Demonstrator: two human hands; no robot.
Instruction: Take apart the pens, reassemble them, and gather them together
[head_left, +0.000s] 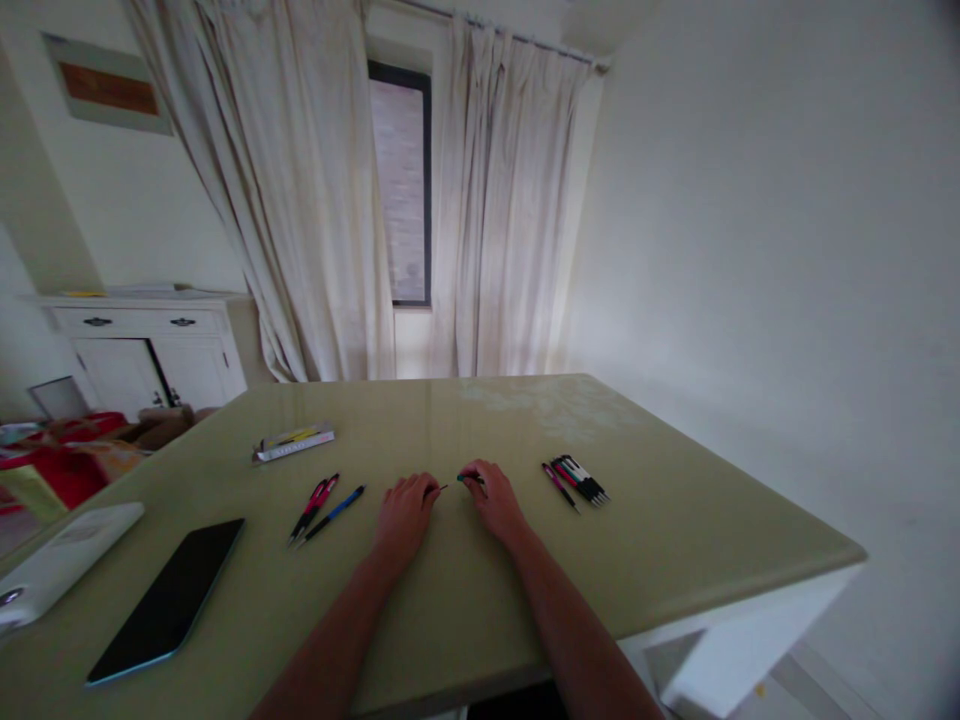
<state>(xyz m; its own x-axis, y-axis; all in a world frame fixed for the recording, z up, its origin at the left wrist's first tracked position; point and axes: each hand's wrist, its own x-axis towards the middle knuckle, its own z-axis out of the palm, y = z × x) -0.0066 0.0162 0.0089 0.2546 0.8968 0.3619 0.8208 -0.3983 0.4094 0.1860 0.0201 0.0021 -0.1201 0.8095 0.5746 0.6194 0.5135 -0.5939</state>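
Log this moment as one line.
left hand: pinching thin dark rod | right hand: holding small green-ended piece | left of hands: red-and-black pens, blue-and-black pen | right of hands: multicoloured pen group

The tabletop (469, 590) looks smooth and glossy, the curtains (300, 180) cloth.

No word or number can be read with certainty. On the front side of the slim box (300, 444), left of the frame's centre, there is lettering, but it is too small and blurred. The white object (90, 540) at the lower left edge carries a faint, unreadable patch.
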